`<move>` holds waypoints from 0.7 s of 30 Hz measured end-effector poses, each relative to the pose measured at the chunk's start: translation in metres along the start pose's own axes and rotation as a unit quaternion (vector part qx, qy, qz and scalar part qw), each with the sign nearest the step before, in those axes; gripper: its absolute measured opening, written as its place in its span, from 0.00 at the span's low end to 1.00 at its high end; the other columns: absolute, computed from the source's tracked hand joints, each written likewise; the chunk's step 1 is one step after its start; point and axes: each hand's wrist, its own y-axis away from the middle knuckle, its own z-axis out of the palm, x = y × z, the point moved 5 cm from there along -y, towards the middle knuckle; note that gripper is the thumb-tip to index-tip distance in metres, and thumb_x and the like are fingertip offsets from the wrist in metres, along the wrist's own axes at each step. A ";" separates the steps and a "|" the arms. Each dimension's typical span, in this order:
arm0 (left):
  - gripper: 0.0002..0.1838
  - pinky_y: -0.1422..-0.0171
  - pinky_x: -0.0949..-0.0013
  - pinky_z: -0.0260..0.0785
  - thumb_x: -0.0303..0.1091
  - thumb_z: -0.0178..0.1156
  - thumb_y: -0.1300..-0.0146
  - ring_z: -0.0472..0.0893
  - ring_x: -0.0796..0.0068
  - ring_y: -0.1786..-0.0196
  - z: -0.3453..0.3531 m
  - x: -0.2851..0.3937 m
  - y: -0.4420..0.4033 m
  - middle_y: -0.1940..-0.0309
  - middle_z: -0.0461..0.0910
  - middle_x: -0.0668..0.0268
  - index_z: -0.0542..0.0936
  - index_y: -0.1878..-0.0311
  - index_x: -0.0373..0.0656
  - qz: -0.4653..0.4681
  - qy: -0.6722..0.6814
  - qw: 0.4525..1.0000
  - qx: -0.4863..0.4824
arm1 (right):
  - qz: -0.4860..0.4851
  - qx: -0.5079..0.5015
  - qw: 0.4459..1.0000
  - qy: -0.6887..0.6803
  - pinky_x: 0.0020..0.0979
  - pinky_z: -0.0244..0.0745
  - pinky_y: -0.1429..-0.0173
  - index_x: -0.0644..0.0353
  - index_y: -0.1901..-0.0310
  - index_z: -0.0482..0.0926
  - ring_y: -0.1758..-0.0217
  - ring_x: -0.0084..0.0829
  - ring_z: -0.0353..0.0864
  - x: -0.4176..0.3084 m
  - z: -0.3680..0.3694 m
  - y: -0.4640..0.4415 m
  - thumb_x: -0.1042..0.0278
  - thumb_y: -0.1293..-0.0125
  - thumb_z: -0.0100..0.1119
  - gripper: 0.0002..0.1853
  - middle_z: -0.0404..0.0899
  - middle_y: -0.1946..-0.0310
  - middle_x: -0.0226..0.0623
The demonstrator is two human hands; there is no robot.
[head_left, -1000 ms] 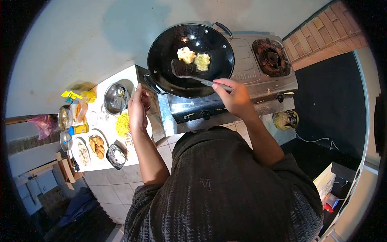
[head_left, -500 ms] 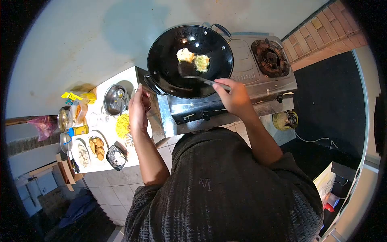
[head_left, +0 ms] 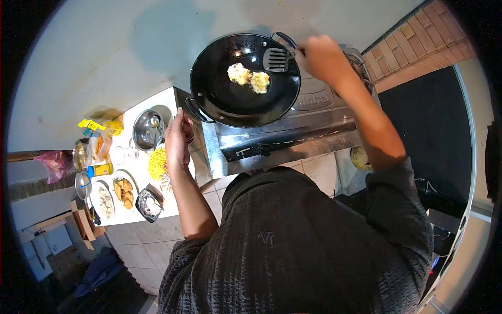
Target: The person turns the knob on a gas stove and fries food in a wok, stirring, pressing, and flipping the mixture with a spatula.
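Observation:
Two pale, lightly browned food pieces, one on the left [head_left: 238,74] and one on the right [head_left: 259,82], lie next to each other in a black wok [head_left: 230,107]. My right hand [head_left: 320,56] is closed round the handle of a slotted spatula [head_left: 275,60], whose blade is over the wok's right side, just right of the food. My left hand [head_left: 179,138] is held up left of the wok, by its left handle, above the edge of the white table. Its fingers are extended, and nothing shows in them.
The wok stands on a steel gas stove [head_left: 314,131]. At the left, a white table [head_left: 125,215] bears a metal bowl [head_left: 148,130], yellow shreds [head_left: 157,164], a plate of fried pieces [head_left: 124,191] and a black dish [head_left: 149,204]. A brick wall [head_left: 413,39] is at the right.
My right hand has swung up and to the right with the spatula, lifting its blade from below the food to the wok's upper right. My left hand has hardly moved.

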 end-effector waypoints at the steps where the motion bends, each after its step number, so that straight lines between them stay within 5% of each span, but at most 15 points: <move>1: 0.20 0.77 0.77 0.41 0.50 0.52 0.33 0.54 0.87 0.83 0.001 0.001 0.001 0.87 0.58 0.79 0.73 0.73 0.42 0.000 0.000 1.000 -0.001 | -0.021 -0.005 1.000 0.020 0.44 0.75 0.59 0.67 0.73 0.80 0.69 0.51 0.79 0.002 0.005 -0.012 0.69 0.45 0.57 0.09 0.79 0.74 0.49; 6: 0.20 0.78 0.77 0.41 0.49 0.51 0.33 0.54 0.87 0.84 -0.002 -0.003 0.002 0.88 0.58 0.79 0.73 0.73 0.42 -0.023 0.002 1.000 0.017 | -0.078 -0.006 0.996 0.053 0.44 0.75 0.58 0.65 0.76 0.79 0.67 0.51 0.78 -0.023 0.010 -0.040 0.72 0.51 0.57 0.06 0.78 0.77 0.49; 11: 0.20 0.78 0.76 0.40 0.49 0.51 0.33 0.52 0.87 0.84 -0.005 -0.004 0.005 0.88 0.56 0.80 0.73 0.73 0.42 -0.016 0.025 0.999 0.020 | -0.143 -0.108 0.984 -0.003 0.44 0.74 0.59 0.64 0.76 0.79 0.69 0.51 0.78 -0.018 0.040 -0.050 0.73 0.54 0.58 0.04 0.78 0.77 0.49; 21: 0.20 0.77 0.76 0.40 0.49 0.51 0.33 0.52 0.87 0.83 -0.005 -0.004 0.005 0.88 0.56 0.80 0.73 0.73 0.42 -0.022 0.023 0.999 0.018 | -0.115 -0.132 0.985 0.006 0.43 0.75 0.59 0.63 0.75 0.80 0.68 0.50 0.79 -0.017 0.014 -0.060 0.73 0.53 0.57 0.05 0.79 0.77 0.49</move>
